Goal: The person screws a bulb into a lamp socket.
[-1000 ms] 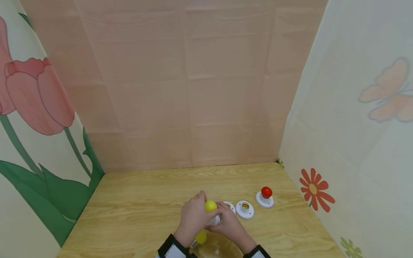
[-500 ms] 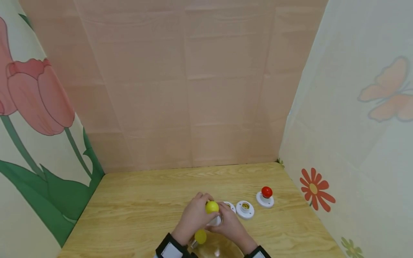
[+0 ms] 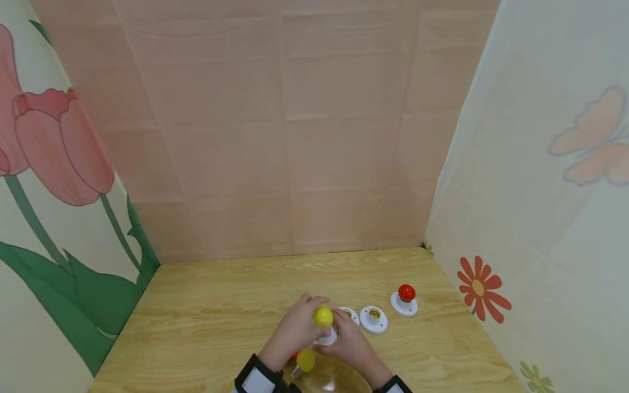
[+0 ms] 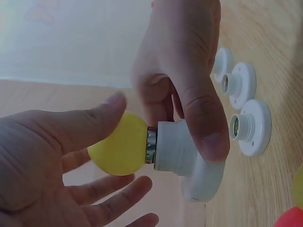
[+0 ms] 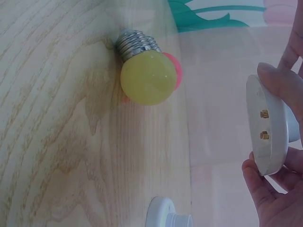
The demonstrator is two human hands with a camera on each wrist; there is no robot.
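"Yellow bulb (image 4: 120, 146): where is it?"

"Between the left thumb and fingers, metal cap at the mouth of the white socket (image 4: 173, 149). Some metal shows, so I judge it only partly seated."

"And the fingers?"

"The right hand (image 3: 350, 339) clamps its fingers round that socket. The left hand (image 3: 295, 330) has its fingers spread apart about the bulb; whether they touch it, I cannot tell."

"What's done?"

"A red bulb (image 3: 407, 293) stands in its base (image 3: 403, 310), well right of the right fingers. Left, I'd say: a bare socket (image 4: 261, 126) just beside those fingers, another bare socket (image 4: 247, 84) farther right; a loose yellow bulb (image 5: 147, 78) and loose red bulb (image 5: 176, 68) lie nearer the person."
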